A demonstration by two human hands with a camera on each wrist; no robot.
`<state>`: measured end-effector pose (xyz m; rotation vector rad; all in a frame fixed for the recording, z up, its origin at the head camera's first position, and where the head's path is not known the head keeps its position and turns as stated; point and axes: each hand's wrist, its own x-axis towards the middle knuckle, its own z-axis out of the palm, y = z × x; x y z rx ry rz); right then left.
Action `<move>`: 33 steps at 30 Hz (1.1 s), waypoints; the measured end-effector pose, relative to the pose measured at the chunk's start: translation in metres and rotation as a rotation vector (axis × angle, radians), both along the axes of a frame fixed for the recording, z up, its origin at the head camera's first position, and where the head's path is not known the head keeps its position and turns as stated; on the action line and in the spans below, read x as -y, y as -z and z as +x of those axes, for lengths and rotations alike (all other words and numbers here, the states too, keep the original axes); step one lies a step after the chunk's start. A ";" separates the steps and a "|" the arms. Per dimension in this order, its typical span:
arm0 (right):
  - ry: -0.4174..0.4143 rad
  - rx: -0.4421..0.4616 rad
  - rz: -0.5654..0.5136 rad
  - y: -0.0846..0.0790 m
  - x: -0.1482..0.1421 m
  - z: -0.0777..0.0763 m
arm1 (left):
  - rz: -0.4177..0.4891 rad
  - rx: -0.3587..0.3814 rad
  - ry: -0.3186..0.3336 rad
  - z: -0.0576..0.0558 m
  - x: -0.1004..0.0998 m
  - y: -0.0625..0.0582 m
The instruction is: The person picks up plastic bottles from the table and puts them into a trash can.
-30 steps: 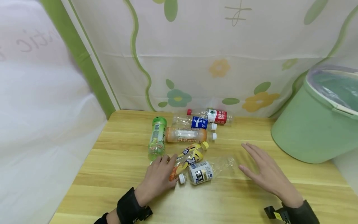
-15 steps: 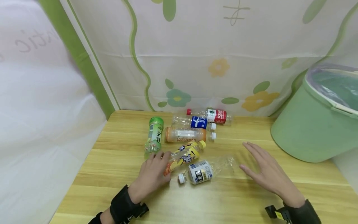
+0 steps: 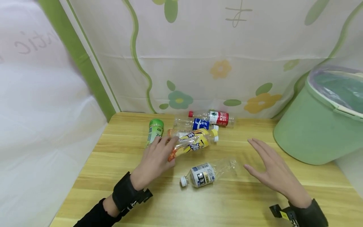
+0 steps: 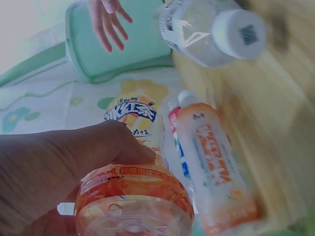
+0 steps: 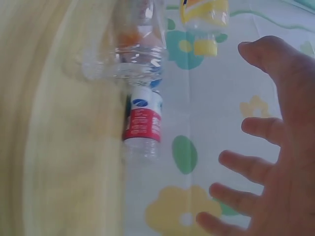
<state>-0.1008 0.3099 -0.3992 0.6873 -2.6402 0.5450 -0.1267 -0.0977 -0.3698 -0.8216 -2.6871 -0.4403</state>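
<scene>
My left hand (image 3: 157, 156) grips the base end of a clear drink bottle (image 3: 195, 143) with a yellow label and yellow cap. In the left wrist view my thumb lies across this bottle (image 4: 135, 184), its orange-red lower band facing the camera. It overlaps an orange-labelled bottle (image 3: 171, 133) behind it in the head view. A green-capped bottle (image 3: 155, 128) is partly hidden behind my left hand. Nearer the front lies a clear bottle with a white label (image 3: 203, 174). My right hand (image 3: 276, 171) holds nothing, its fingers spread, to the right of that bottle.
Behind lie a blue-labelled bottle (image 3: 200, 124) and a red-capped, red-labelled bottle (image 3: 219, 118), close to the flowered curtain (image 3: 181, 72). A large green bin (image 3: 314, 132) with a clear liner stands at the right. The wooden table (image 3: 215, 208) carries the bottles.
My left hand has taken the yellow-capped bottle up and away from the white-labelled one, toward the back bottles. The green-capped bottle has shifted slightly left. My right hand has barely moved.
</scene>
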 end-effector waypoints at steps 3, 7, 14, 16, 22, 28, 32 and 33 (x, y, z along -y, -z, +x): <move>-0.006 -0.037 0.002 -0.006 0.001 -0.001 | -0.013 0.003 0.036 -0.005 -0.011 -0.006; -0.018 -0.063 -0.004 -0.014 0.004 0.002 | -0.023 -0.004 0.077 -0.009 -0.026 -0.012; -0.023 -0.107 0.015 -0.026 0.011 0.007 | -0.026 -0.049 0.153 -0.011 -0.044 -0.015; -0.027 -0.119 0.018 -0.028 0.012 0.007 | -0.034 -0.065 0.171 -0.011 -0.049 -0.015; -0.046 -0.164 0.037 -0.031 0.017 0.007 | -0.050 -0.069 0.219 -0.009 -0.063 -0.014; -0.078 -0.205 0.063 -0.032 0.023 0.010 | -0.072 -0.067 0.259 -0.004 -0.075 -0.010; -0.087 -0.200 0.089 -0.033 0.025 0.011 | -0.088 -0.085 0.268 -0.002 -0.083 -0.007; -0.089 -0.196 0.097 -0.033 0.025 0.012 | -0.093 -0.091 0.270 -0.001 -0.084 -0.007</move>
